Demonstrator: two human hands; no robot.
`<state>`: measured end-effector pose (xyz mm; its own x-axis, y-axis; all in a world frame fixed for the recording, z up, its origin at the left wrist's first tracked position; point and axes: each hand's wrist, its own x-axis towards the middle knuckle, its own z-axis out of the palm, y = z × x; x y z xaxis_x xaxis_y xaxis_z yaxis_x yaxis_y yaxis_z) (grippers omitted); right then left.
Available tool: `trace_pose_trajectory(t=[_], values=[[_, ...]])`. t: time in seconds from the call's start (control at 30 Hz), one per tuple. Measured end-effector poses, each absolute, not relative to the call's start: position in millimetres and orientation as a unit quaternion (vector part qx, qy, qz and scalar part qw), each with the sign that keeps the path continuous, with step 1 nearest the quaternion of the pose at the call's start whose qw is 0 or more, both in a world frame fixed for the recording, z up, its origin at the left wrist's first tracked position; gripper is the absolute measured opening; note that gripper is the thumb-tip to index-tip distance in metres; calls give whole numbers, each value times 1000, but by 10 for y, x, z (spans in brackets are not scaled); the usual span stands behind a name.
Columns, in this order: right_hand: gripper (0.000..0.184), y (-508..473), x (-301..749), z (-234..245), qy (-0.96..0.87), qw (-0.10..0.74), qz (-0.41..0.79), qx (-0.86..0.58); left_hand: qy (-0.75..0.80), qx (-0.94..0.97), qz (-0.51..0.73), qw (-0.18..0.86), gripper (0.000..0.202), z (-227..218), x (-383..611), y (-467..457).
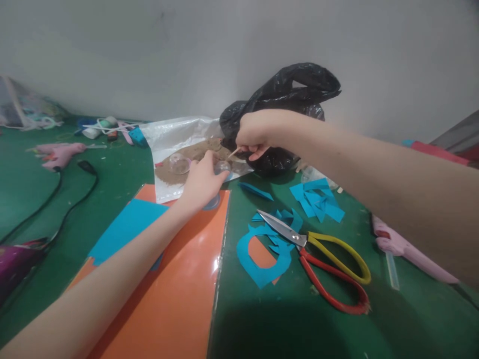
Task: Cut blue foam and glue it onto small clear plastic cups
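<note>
My left hand [202, 180] is closed around a small clear plastic half-sphere [223, 166] at the edge of a white sheet [168, 137] covered with brown sand [194, 157]. My right hand [254, 133] is pinched on a thin wooden stick [234, 152] whose tip points down at the half-sphere. A second clear half-sphere [178, 163] lies on the sand to the left. Behind my right hand sits a black plastic bag [288, 92].
An orange sheet [175, 284] with a blue paper [125, 229] lies under my left arm. Scissors with red and yellow handles [322, 259] rest among blue paper scraps [316, 199]. Pink glue guns lie at the left [60, 152] and right [404, 249]. Black cables [56, 199] cross the green table.
</note>
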<state>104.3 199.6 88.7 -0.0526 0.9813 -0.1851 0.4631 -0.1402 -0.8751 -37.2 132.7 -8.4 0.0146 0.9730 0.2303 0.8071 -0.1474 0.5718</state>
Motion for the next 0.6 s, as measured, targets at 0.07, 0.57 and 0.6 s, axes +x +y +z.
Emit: trace_pose_trajectory(t=[0.07, 0.57, 0.6], values=[[20, 1921, 1088, 822, -583, 228, 399, -670, 634, 700, 299, 138, 43, -101, -378, 1339], [16, 2131, 1008, 77, -668, 258, 288, -636, 627, 708, 295, 139, 32, -128, -402, 1369], [15, 2153, 985, 58, -661, 259, 305, -635, 626, 709, 294, 139, 32, -128, -404, 1368]])
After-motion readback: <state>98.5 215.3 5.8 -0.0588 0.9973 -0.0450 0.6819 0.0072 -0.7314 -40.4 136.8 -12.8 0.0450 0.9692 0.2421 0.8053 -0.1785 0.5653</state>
